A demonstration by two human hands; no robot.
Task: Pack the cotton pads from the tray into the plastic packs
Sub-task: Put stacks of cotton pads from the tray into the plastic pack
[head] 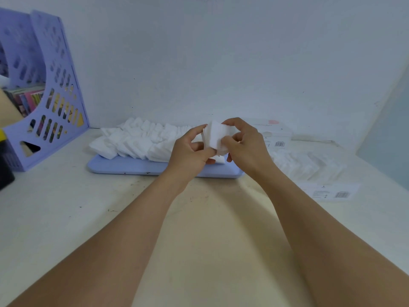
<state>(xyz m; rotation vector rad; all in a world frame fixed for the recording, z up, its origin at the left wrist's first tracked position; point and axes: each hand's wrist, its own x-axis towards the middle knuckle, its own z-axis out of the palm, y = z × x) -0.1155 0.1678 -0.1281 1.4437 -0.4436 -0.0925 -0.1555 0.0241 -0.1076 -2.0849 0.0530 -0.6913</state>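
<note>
Open room in front, things crowded at the back

The near surface (66, 218) is bare; the tray (132, 168), file rack (51, 103) and packs (309, 167) block the back by the wall.

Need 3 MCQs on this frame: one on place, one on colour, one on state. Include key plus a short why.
1. Where does the filled plastic pack lie?
A. on the table right of the tray
B. inside the file rack
C. on top of the tray

2. What colour is the tray?
A. red
B. pale blue
C. black

3. What are the hands doing?
A. both resting flat on the table
B. both holding one stack of cotton pads
C. one lifting the tray

Answers:
1 A: the clear pack of pads with a barcode label sits on the table, to the right of the tray.
2 B: its bare front rim shows pale blue.
3 B: the left hand and right hand grip a stack of cotton pads above the tray.
</note>
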